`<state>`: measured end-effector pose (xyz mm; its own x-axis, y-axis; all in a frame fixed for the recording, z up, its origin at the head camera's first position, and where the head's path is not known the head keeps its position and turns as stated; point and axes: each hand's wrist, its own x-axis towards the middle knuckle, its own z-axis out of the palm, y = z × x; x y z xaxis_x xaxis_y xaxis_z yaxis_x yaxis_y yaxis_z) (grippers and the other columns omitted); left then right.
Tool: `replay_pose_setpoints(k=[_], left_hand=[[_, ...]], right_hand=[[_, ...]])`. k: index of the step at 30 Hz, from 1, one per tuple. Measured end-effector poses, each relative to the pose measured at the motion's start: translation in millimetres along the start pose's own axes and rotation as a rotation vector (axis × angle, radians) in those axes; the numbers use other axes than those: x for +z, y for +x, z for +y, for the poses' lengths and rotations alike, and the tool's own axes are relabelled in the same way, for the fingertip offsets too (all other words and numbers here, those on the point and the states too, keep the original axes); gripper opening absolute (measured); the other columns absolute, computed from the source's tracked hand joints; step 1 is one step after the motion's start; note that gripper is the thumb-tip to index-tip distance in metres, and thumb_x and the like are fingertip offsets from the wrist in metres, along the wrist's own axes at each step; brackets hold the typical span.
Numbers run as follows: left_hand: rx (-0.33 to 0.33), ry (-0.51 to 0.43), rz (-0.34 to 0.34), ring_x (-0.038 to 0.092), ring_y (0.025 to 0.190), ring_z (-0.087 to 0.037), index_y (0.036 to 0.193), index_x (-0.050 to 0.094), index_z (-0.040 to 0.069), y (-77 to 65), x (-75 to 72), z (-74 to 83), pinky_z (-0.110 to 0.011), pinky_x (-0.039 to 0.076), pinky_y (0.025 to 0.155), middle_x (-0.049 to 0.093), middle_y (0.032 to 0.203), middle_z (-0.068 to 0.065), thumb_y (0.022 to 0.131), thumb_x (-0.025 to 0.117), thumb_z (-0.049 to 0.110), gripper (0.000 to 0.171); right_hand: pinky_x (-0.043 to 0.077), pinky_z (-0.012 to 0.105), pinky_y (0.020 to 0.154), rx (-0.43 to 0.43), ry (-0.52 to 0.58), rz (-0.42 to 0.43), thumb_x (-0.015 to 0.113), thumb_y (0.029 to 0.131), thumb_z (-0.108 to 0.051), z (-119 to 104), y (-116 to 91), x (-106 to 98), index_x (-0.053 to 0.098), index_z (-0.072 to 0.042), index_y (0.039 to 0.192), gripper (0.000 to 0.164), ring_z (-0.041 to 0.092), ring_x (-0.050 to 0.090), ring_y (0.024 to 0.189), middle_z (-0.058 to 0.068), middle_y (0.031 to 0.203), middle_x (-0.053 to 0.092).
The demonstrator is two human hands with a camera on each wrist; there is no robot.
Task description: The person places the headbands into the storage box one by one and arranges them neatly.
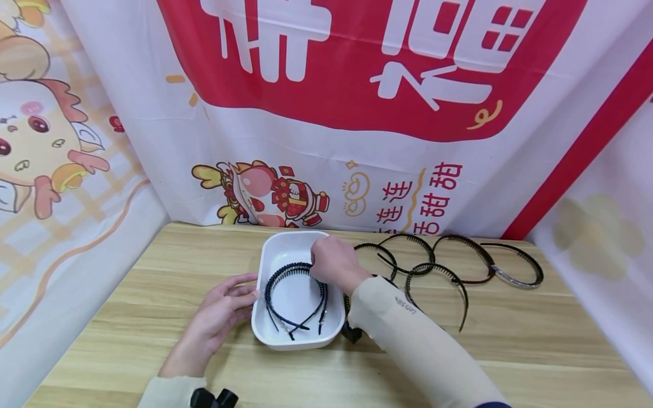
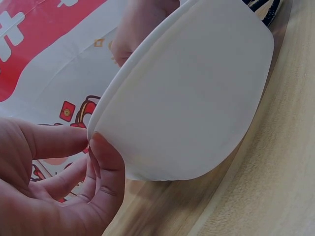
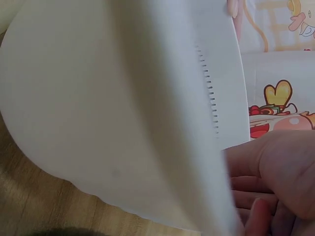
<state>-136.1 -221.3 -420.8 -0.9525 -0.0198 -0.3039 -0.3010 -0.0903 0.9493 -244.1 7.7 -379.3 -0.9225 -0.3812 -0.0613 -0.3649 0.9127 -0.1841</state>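
White box (image 1: 287,247), on the table (image 1: 148,300): at least two dark headbands (image 1: 287,268) inside, loops overlapping. Loose headbands (image 1: 467,240): at least five, right of the box, several overlapping. Stage, by judgement: partway, one share inside and a larger one outside; you cannot tell from this whether they are going in or coming out. Your left hand (image 1: 224,311): thumb and forefinger pinching the box's left rim. Your right hand (image 1: 334,262): over the far right of the box, fingers curled; whether they pinch a headband, you cannot tell. Edges: raised rim all round the headbands inside; backdrop (image 1: 285,136) closing the table's far side; your right sleeve (image 1: 428,345) reaching across beside the loose loops. Open room: bare wood left of your left hand and in front of the box.
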Motion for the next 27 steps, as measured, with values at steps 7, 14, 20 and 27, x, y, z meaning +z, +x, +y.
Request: replay_pose_setpoints(k=[7,14,20,27], left_hand=[[-0.001,-0.002,0.003,0.071,0.103,-0.014,0.157,0.046,0.0,0.1,-0.1,0.1,-0.031,0.063,0.093,0.073,0.113,0.0,0.1,0.069,0.002,0.062],[0.0,0.001,0.004,0.072,0.104,-0.014,0.156,0.046,0.0,0.3,-0.2,-0.6,-0.031,0.063,0.093,0.073,0.113,0.0,0.1,0.069,0.002,0.061],[0.002,-0.003,0.004,0.072,0.102,-0.015,0.155,0.047,0.0,-0.2,0.3,-1.2,-0.032,0.063,0.091,0.073,0.112,0.0,0.1,0.069,0.001,0.06],[0.006,0.002,0.001,0.072,0.103,-0.015,0.155,0.047,0.0,-0.4,0.2,-1.9,-0.031,0.063,0.091,0.073,0.114,-0.001,0.1,0.069,0.002,0.059]], right_hand=[[0.052,0.029,0.063,-0.026,-0.05,0.035,0.082,0.089,-0.021,0,0,4,0.079,-0.018,0.084,0.007,0.012,0.062,0.072,-0.005,0.083,0.073],[0.053,0.03,0.066,-0.013,-0.031,0.035,0.082,0.09,-0.021,0,-1,4,0.077,-0.017,0.084,0.009,0.013,0.062,0.074,-0.004,0.083,0.072],[0.055,0.031,0.069,-0.007,0.025,0.033,0.082,0.091,-0.02,1,-4,1,0.075,-0.014,0.086,0.01,0.015,0.063,0.077,-0.001,0.088,0.073],[0.06,0.034,0.078,-0.015,0.192,0.108,0.081,0.093,-0.021,8,-15,-8,0.079,-0.01,0.104,0.015,0.018,0.067,0.086,0.005,0.101,0.077]])
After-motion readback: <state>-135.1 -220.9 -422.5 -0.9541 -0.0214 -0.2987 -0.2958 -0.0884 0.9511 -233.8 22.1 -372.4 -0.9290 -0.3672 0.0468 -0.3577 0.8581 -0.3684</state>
